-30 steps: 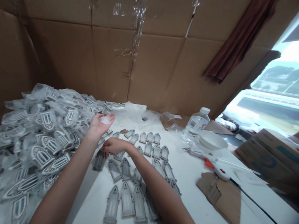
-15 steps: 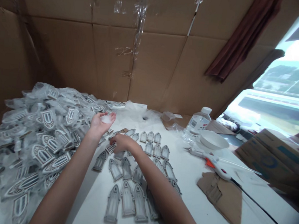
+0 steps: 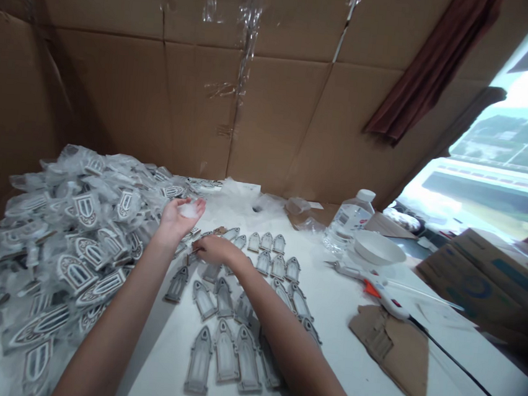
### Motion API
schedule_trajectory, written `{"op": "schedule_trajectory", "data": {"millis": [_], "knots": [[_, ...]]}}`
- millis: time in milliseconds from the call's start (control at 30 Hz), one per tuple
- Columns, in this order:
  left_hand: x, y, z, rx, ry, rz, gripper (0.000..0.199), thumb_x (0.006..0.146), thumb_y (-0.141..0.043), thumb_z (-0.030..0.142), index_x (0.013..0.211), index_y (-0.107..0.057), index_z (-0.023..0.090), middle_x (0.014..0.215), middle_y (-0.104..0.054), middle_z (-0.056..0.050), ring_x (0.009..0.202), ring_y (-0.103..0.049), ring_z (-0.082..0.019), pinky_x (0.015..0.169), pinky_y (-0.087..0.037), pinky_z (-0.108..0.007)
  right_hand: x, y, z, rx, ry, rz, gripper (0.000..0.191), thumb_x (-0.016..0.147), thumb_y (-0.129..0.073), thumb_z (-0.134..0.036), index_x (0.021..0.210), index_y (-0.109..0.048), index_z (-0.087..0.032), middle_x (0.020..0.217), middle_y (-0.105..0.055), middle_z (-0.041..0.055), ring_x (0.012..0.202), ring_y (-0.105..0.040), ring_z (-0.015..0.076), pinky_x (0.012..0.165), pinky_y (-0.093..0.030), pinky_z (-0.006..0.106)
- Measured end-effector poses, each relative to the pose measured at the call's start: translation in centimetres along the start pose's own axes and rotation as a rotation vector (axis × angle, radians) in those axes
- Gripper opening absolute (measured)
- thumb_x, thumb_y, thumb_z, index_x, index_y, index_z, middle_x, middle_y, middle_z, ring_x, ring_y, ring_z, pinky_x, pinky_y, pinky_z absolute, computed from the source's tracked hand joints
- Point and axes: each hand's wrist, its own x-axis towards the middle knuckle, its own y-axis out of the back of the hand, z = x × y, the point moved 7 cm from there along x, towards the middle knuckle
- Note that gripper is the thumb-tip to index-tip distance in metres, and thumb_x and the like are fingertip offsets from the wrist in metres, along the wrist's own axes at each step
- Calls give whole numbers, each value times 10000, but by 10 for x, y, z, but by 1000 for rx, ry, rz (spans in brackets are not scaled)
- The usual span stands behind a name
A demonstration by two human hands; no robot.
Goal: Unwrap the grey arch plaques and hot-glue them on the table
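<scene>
My left hand (image 3: 181,220) is palm up beside the heap, fingers partly curled round a translucent white piece of thin plastic (image 3: 190,210). To its right and slightly nearer, my right hand (image 3: 212,249) points down to the left, its fingertips closed on a small arched window-shaped piece (image 3: 192,257), which shows tilted and mostly hidden. More grey arched window-shaped pieces (image 3: 199,360) lie face up in rough rows under and around my right forearm. Left of my arms rises a large heap of similar pieces in clear plastic wrap (image 3: 81,255).
Cardboard walls (image 3: 272,118) stand behind the white table. On the right are a clear bottle (image 3: 348,218), a white bowl (image 3: 379,248), a glue gun (image 3: 387,300) with its cord, and a torn cardboard piece (image 3: 405,355). Thin white plastic (image 3: 241,194) lies at the back.
The window-shaped piece at my right fingertips has tipped, so its striped face no longer shows. My right hand has turned slightly; my left hand has hardly moved.
</scene>
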Motion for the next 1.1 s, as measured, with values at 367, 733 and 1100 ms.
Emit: {"op": "schedule_trajectory", "data": {"millis": [367, 733, 1100], "knots": [[3, 1, 0, 21, 6, -30, 100, 705, -422, 91, 770, -479, 141, 1058, -585, -168, 1101, -577, -263, 755, -560, -327, 2, -6, -1, 44, 21, 10, 306, 757, -500, -205, 966, -721, -239, 1008, -690, 24, 910, -605, 179, 700, -400, 227], [4, -1, -5, 95, 20, -56, 67, 722, -424, 117, 739, -483, 143, 964, -611, -146, 938, -624, -237, 744, -543, -352, -20, 62, 15, 307, -245, 628, 356, 881, -339, -277, 1069, -627, -186, 976, -619, 46, 806, -539, 144, 713, -396, 241], [3, -6, -24, 158, 88, -124, 126, 764, -398, 132, 708, -510, 124, 697, -579, -82, 636, -594, -161, 690, -521, -320, -16, 63, 19, 530, -99, 627, 432, 720, -534, -216, 1142, -611, -165, 1106, -510, 62, 766, -533, 104, 798, -440, 258]]}}
